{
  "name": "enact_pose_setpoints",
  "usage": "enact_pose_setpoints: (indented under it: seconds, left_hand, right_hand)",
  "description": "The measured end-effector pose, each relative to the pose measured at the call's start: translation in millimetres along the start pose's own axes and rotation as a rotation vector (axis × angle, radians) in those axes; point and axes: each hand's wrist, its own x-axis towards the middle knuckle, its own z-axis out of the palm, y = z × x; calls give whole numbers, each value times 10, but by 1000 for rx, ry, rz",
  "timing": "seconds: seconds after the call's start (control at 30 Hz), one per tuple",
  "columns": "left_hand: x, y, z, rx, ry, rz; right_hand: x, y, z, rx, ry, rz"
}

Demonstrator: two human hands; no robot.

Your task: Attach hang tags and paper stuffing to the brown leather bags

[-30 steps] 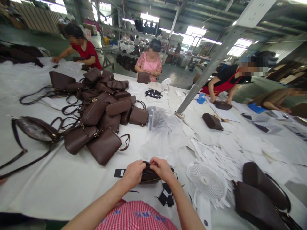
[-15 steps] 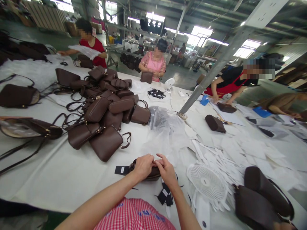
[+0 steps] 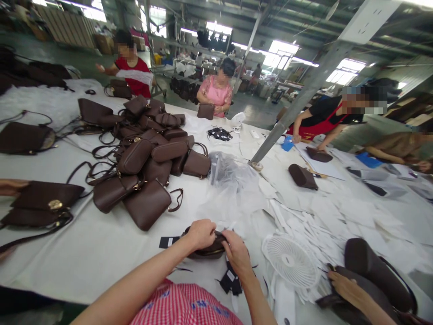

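A small dark brown bag [image 3: 206, 253] lies on the white table just in front of me, its zipped top facing up. My left hand [image 3: 202, 234] is closed at the bag's top edge, fingers curled down. At the right end of the opening, my right hand [image 3: 235, 250] pinches the bag's rim between thumb and fingers. A black tag [image 3: 169, 242] with a white label sticks out to the left of the bag. More black tags [image 3: 230, 277] lie under and beside my right wrist.
A large pile of brown bags [image 3: 147, 203] covers the left middle. Clear plastic bags [image 3: 233, 180] lie ahead. A white fan [image 3: 291, 262] stands right of my right arm. A co-worker's hand [image 3: 352, 289] touches bags at lower right. A metal post [image 3: 280, 128] rises beyond.
My hands have moved slightly apart, and the bag's top shows more between them. A co-worker's hand has come over the bags at lower right. The bag at far left now shows its flap and clasp.
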Motion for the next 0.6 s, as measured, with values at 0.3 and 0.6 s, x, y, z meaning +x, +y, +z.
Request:
enact_pose_setpoints:
  seconds: [0.3, 0.6]
  left_hand:
    - [-132, -282, -104, 86, -13, 227]
    - [-225, -354, 230, 241, 279, 76]
  right_hand:
    - [118, -109, 216, -134, 69, -37]
    - [140, -174, 164, 106, 51, -86]
